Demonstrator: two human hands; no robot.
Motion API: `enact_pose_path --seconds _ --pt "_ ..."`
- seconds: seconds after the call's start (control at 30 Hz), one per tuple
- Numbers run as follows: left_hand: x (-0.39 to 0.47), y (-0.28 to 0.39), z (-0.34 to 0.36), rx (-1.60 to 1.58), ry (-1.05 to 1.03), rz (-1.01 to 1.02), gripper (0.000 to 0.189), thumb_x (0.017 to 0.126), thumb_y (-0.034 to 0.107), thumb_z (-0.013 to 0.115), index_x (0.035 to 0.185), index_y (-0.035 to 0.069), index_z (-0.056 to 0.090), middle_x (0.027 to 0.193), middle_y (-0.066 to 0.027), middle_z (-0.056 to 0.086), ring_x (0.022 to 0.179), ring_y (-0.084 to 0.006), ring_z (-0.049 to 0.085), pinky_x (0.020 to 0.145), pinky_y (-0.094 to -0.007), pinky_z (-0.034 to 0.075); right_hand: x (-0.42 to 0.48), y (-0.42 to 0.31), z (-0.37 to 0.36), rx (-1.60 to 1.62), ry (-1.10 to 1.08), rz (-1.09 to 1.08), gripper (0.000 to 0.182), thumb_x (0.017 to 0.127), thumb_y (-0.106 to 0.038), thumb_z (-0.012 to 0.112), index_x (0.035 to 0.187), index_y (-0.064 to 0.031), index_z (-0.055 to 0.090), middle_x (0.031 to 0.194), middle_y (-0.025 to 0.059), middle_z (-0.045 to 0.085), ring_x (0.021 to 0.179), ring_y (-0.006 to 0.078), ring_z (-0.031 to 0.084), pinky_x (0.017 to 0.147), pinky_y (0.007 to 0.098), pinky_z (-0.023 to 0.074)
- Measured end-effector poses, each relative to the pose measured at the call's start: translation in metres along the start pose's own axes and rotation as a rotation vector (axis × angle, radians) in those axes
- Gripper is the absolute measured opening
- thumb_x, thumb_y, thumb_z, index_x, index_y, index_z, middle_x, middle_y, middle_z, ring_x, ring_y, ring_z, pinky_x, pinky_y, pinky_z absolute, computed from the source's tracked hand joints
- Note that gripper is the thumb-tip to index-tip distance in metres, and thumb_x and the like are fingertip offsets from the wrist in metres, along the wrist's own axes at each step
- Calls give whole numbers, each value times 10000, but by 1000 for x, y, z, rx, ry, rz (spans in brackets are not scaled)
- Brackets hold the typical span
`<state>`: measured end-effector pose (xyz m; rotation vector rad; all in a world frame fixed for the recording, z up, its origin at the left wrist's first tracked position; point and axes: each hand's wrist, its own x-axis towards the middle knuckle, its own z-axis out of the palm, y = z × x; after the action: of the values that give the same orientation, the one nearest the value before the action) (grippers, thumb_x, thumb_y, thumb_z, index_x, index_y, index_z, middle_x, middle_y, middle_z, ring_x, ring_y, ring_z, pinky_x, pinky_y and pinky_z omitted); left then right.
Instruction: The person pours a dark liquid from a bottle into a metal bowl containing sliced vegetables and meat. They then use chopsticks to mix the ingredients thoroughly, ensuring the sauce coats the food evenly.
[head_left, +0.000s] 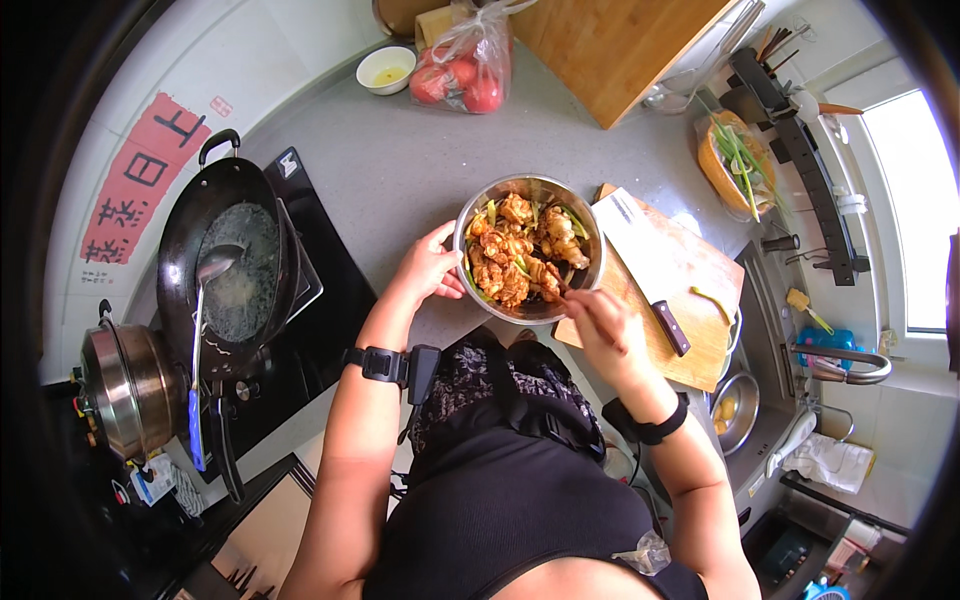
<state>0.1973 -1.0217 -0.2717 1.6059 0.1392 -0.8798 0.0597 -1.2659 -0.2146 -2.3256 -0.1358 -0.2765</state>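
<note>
A stainless steel bowl (598, 277) stands at the counter's front edge in the middle of the view. Inside lie brown-sauced meat pieces (504, 259), apparently chicken, with strips of green scallion (577, 223). My left hand (429, 264) grips the bowl's left rim, thumb on top. With my right hand (604, 321) I hold brown chopsticks (559, 280) over the front right rim, their tips down among the meat. My fingers partly hide the chopsticks. Right of the bowl, a cleaver (637, 247) with a dark handle lies on a wooden cutting board (694, 352).
On the left, a black wok (180, 247) of cloudy liquid sits on the stove, a ladle (219, 262) resting in it. A steel pot (127, 390) stands nearby. Bagged tomatoes (480, 94) and a white bowl (373, 69) are at the back. The sink (757, 435) is right.
</note>
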Motion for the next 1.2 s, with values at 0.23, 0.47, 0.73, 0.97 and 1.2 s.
enact_pose_path --seconds 0.23,0.47,0.73,0.97,1.2 --pt "-1 -1 0 -40 19 1 585 922 74 468 1472 174 293 802 -115 613 566 -174 630 523 -315 561 34 12 -70 594 -23 696 222 948 -125 546 1089 19 638 886 79 641 767 160 672 633 253 567" --pt "6 -6 -2 -57 -6 17 607 907 64 462 1477 175 283 791 -115 616 554 -175 630 516 -315 559 56 18 -45 379 -51 534 191 908 -178 624 938 -4 697 803 69 705 676 90 659 615 217 520" --pt "3 -7 -2 -80 -17 36 618 899 69 463 1480 165 274 800 -122 626 547 -173 626 509 -313 556 81 -32 -29 -217 -175 226 151 837 -238 664 873 -104 724 775 42 697 621 172 656 588 270 512" --pt "6 -10 -2 -59 7 31 630 882 49 446 1479 138 267 791 -125 608 544 -176 621 497 -313 553 78 -7 -37 26 -125 295 150 839 -244 670 898 -118 727 725 48 688 600 159 651 562 257 495" --pt "2 -6 -1 -91 -11 27 618 886 44 451 1474 140 286 793 -111 605 535 -163 618 485 -299 550 61 -20 -32 26 -212 99 140 850 -67 657 982 -39 694 826 90 659 684 165 653 593 279 503"
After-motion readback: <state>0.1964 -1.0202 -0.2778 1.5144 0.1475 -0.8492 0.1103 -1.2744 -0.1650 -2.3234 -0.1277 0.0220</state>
